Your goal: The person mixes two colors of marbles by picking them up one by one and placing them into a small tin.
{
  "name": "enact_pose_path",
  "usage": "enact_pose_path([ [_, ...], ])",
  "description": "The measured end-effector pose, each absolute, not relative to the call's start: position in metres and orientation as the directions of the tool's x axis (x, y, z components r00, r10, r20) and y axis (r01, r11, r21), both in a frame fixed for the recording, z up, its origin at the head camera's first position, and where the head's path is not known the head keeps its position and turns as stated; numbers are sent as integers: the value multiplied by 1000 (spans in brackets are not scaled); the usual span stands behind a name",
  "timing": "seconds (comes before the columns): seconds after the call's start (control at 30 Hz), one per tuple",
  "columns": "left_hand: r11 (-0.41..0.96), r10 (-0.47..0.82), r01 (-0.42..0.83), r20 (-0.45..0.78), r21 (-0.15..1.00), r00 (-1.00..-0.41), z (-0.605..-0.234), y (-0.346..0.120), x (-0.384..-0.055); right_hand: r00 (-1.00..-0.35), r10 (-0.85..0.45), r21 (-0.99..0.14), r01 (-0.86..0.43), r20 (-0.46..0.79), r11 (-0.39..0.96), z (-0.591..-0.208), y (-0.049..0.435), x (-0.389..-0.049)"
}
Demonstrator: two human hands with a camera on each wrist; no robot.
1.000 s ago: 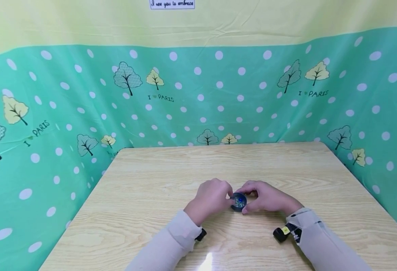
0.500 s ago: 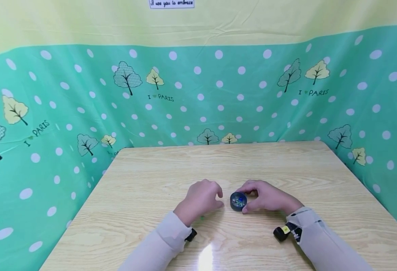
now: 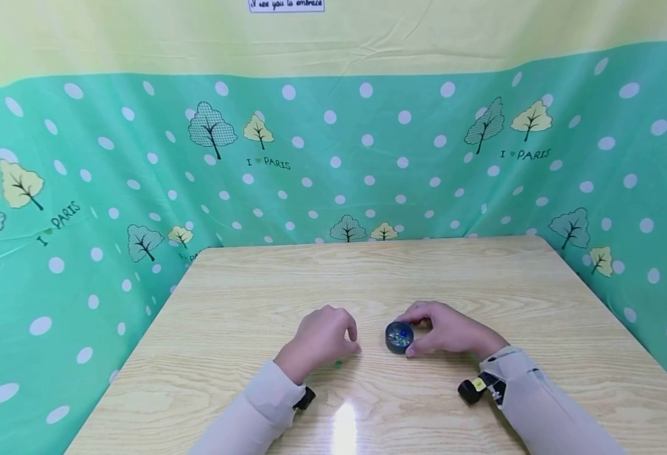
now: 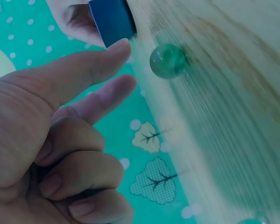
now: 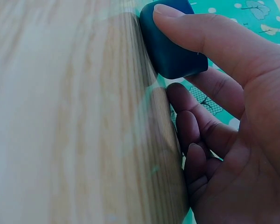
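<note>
My right hand [image 3: 447, 330] grips a small dark blue round cup [image 3: 390, 344] on the wooden table, thumb and fingers on its right side. Inside the cup lie small shiny pieces, one of them bright blue, that look like marbles. In the right wrist view the thumb presses the smooth wall of the cup [image 5: 170, 44]. Left of the cup, my left hand [image 3: 322, 335] hovers low with thumb and forefinger apart and holds nothing; its other fingers curl inward. A clear green marble [image 4: 168, 61] rests on the table near those fingertips, small in the head view.
The wooden table [image 3: 287, 278] stretches out ahead and to both sides. A green dotted cloth [image 3: 367, 164] hangs behind it and along the sides. At the bottom edge of the left wrist view a second greenish round thing [image 4: 251, 221] is partly cut off.
My left hand has drawn back leftward from the cup's rim and is now apart from it. The green marble has come into view beside it. My right hand stays on the cup.
</note>
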State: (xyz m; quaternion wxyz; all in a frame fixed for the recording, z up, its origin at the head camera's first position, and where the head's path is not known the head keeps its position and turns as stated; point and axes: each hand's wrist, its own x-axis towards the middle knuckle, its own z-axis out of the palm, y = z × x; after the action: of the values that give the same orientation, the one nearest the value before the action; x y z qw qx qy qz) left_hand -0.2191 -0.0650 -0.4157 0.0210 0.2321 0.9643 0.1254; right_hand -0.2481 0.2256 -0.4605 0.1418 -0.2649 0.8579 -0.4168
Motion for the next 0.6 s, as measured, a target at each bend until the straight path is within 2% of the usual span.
enact_pose_path([
  [0.3, 869, 435, 408, -41, 280, -899, -411, -76, -218, -823, -568, -787, -333, -27, 520, -463, 226, -249],
  [0.6, 851, 479, 423, -127, 311, -869, -406, -87, -220, -820, -572, -791, -341, -14, 508, -464, 227, -249],
])
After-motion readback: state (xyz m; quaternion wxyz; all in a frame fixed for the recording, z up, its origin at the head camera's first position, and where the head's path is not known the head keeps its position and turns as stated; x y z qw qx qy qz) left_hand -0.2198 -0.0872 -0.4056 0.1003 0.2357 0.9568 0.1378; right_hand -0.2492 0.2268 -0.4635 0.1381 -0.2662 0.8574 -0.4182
